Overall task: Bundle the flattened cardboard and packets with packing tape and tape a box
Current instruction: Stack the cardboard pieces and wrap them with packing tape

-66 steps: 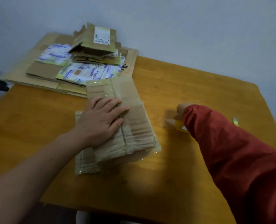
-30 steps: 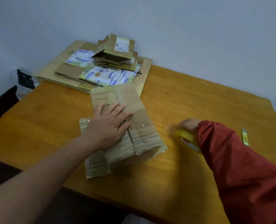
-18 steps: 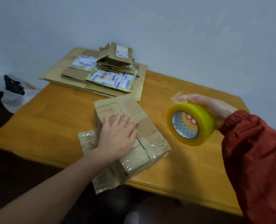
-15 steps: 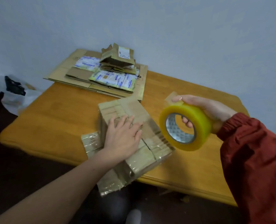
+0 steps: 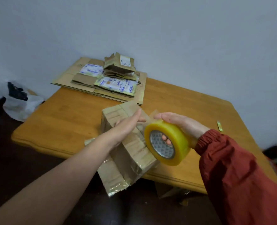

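Observation:
A taped brown cardboard bundle (image 5: 131, 153) lies at the table's near edge, its lower end hanging over. My left hand (image 5: 126, 125) is above it with straight fingers reaching toward the tape roll; whether it touches the bundle I cannot tell. My right hand (image 5: 181, 124) grips a yellow roll of packing tape (image 5: 166, 142) from above, fingers through its core, held over the bundle's right side. A loose tape end (image 5: 152, 114) sticks up by my right fingertips. A stack of flattened cardboard and printed packets (image 5: 108, 80) lies at the table's far left corner.
The wooden table (image 5: 191, 104) stands against a pale wall. A small yellow-green strip (image 5: 219, 125) lies on its right side. A white plastic bag with something dark (image 5: 20, 101) sits on the floor at the left. Cardboard scraps (image 5: 170, 190) lie under the table's near edge.
My right hand picked the tape roll up off the table and brought it over the bundle. My left hand lifted from pressing the bundle and reaches toward the roll. The bundle slid toward the near edge.

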